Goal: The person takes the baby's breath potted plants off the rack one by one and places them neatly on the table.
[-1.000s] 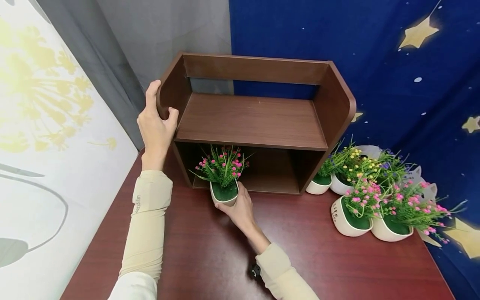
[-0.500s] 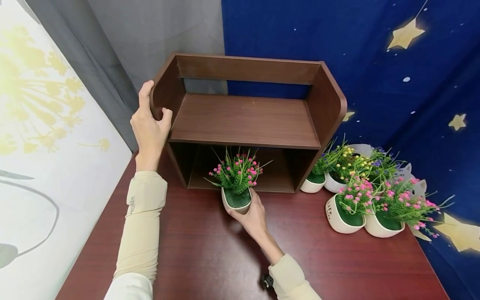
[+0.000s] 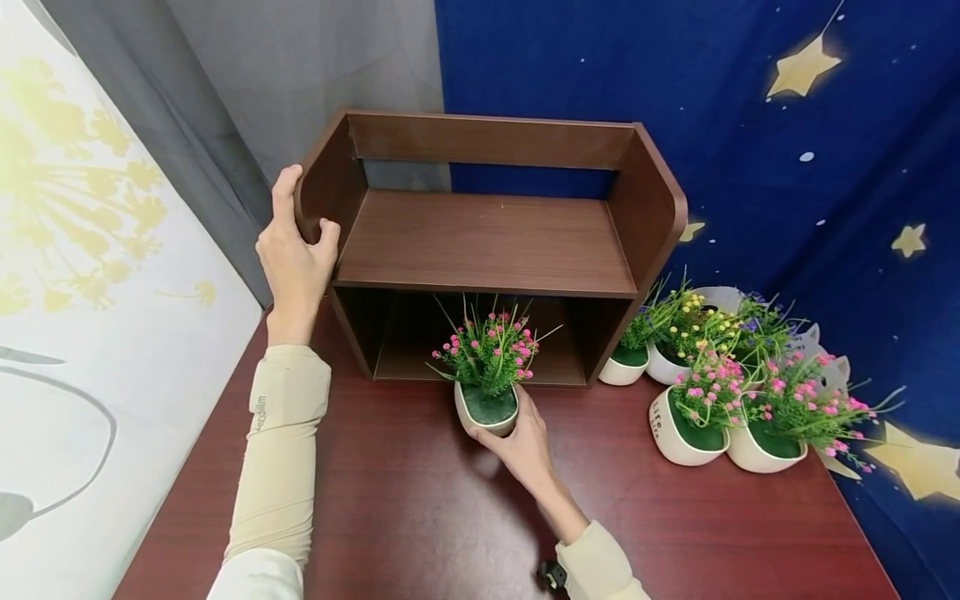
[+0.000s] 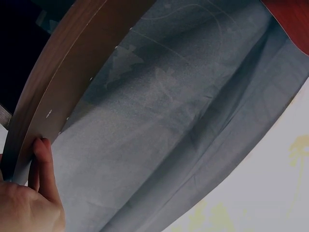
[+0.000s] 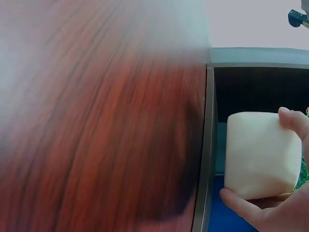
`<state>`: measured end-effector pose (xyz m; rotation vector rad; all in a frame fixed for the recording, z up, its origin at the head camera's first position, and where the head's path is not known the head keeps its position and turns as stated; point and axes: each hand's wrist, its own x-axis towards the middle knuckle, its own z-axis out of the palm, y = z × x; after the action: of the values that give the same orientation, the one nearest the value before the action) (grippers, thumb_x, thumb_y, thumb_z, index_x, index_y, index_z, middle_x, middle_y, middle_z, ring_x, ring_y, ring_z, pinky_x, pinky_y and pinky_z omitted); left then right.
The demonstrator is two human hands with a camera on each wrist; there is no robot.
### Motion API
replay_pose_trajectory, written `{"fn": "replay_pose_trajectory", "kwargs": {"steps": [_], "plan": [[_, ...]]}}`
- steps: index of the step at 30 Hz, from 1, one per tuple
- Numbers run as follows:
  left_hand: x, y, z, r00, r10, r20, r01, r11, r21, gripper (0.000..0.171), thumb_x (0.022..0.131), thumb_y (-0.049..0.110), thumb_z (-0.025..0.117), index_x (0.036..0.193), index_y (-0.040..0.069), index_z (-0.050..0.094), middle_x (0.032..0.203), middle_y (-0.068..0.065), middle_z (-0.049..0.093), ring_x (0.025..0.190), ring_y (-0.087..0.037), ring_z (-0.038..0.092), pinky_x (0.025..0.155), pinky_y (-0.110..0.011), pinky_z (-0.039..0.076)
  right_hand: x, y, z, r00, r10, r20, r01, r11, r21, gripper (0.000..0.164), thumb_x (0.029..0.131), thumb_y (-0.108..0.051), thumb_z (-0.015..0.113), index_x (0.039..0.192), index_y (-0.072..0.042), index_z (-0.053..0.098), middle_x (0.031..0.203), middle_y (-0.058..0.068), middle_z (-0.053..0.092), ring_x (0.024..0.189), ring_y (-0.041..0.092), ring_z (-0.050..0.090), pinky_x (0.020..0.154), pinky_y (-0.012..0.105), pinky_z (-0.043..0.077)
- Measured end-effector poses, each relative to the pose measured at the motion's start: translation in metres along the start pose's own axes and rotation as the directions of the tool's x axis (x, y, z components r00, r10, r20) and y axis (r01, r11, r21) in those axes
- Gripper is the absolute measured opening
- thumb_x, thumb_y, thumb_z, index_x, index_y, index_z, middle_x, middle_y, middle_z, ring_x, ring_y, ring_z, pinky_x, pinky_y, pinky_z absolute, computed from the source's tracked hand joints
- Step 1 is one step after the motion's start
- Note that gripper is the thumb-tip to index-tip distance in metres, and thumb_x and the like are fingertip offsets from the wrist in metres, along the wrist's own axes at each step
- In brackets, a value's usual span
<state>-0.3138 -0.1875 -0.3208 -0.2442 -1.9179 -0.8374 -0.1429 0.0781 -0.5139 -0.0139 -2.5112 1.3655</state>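
A dark brown two-tier shelf point(image 3: 487, 242) stands on the table. My left hand point(image 3: 292, 258) grips the front edge of its left side panel, fingers outside and thumb inside. In the left wrist view, fingers of the left hand point(image 4: 34, 203) lie against the panel's outer face point(image 4: 63, 92). My right hand point(image 3: 525, 446) holds a white pot of pink artificial flowers point(image 3: 487, 408) by its sides, in front of the lower compartment. The pot's smooth underside point(image 5: 260, 154) faces the right wrist camera, raised off the table, with right-hand fingers point(image 5: 241, 205) around it.
Several potted artificial plants cluster right of the shelf, including a pink one in a lettered pot point(image 3: 686, 433) and another pink one point(image 3: 772, 446) beside it. The reddish-brown table point(image 3: 420, 517) extends in front. A blue star-patterned curtain point(image 3: 540, 58) hangs behind.
My right hand has carried the flower pot rightward and slightly toward me, from the lower compartment's left front. My left hand keeps its grip on the panel. The head view has shifted slightly.
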Motion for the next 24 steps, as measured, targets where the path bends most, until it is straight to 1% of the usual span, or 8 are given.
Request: {"fn": "replay_pose_trajectory", "kwargs": {"steps": [4, 10, 13, 16, 21, 24], "plan": [[0.000, 0.000, -0.001, 1.000, -0.004, 0.002, 0.004, 1.000, 0.000, 0.055, 0.080, 0.010, 0.055, 0.132, 0.025, 0.047, 0.124, 0.012, 0.058, 0.053, -0.027, 0.035, 0.053, -0.039, 0.028, -0.004, 0.006, -0.010, 1.000, 0.015, -0.010, -0.016, 1.000, -0.021, 0.095, 0.062, -0.037, 0.082, 0.138, 0.000, 0.038, 0.131, 0.017, 0.049, 0.118, 0.031, 0.047, 0.095, 0.045, 0.037], [0.000, 0.001, -0.002, 1.000, -0.005, -0.003, 0.005, 1.000, 0.003, 0.055, 0.080, 0.009, 0.055, 0.132, 0.024, 0.048, 0.126, 0.016, 0.055, 0.052, -0.024, 0.029, 0.051, -0.037, 0.025, -0.009, 0.017, -0.023, 0.999, 0.012, -0.038, -0.013, 0.999, -0.035, 0.095, 0.063, -0.037, 0.083, 0.137, 0.002, 0.039, 0.131, 0.020, 0.048, 0.118, 0.034, 0.047, 0.095, 0.047, 0.037], [0.000, 0.001, -0.001, 1.000, 0.001, 0.000, -0.001, 1.000, 0.000, 0.054, 0.081, 0.009, 0.054, 0.133, 0.024, 0.047, 0.127, 0.016, 0.054, 0.052, -0.024, 0.028, 0.051, -0.036, 0.024, -0.011, 0.024, -0.030, 0.999, 0.015, -0.041, -0.017, 0.999, -0.044, 0.094, 0.062, -0.037, 0.083, 0.137, 0.002, 0.039, 0.131, 0.019, 0.049, 0.117, 0.034, 0.048, 0.094, 0.046, 0.037], [0.000, 0.001, -0.002, 1.000, 0.002, 0.001, -0.002, 1.000, 0.001, 0.055, 0.081, 0.009, 0.055, 0.133, 0.024, 0.047, 0.127, 0.016, 0.054, 0.052, -0.024, 0.028, 0.051, -0.037, 0.024, -0.014, 0.030, -0.038, 0.998, 0.018, -0.053, -0.021, 0.998, -0.057, 0.092, 0.062, -0.036, 0.083, 0.136, 0.001, 0.041, 0.127, 0.018, 0.052, 0.114, 0.033, 0.050, 0.092, 0.046, 0.039], [0.000, 0.001, -0.002, 1.000, -0.002, 0.014, 0.002, 1.000, 0.011, 0.054, 0.083, 0.011, 0.055, 0.134, 0.024, 0.046, 0.125, 0.010, 0.057, 0.053, -0.024, 0.029, 0.051, -0.037, 0.024, -0.019, 0.038, -0.052, 0.996, 0.019, -0.083, -0.026, 0.996, -0.086, 0.090, 0.061, -0.033, 0.084, 0.134, 0.001, 0.043, 0.122, 0.020, 0.055, 0.110, 0.035, 0.053, 0.089, 0.047, 0.041], [-0.002, 0.001, -0.002, 1.000, -0.004, 0.021, 0.004, 1.000, 0.013, 0.053, 0.083, 0.012, 0.055, 0.134, 0.024, 0.045, 0.127, 0.011, 0.056, 0.052, -0.024, 0.028, 0.051, -0.037, 0.023, -0.022, 0.043, -0.060, 0.995, 0.036, -0.091, -0.045, 0.994, -0.104, 0.090, 0.061, -0.032, 0.084, 0.134, 0.001, 0.043, 0.121, 0.021, 0.055, 0.109, 0.035, 0.053, 0.088, 0.047, 0.041]]}}
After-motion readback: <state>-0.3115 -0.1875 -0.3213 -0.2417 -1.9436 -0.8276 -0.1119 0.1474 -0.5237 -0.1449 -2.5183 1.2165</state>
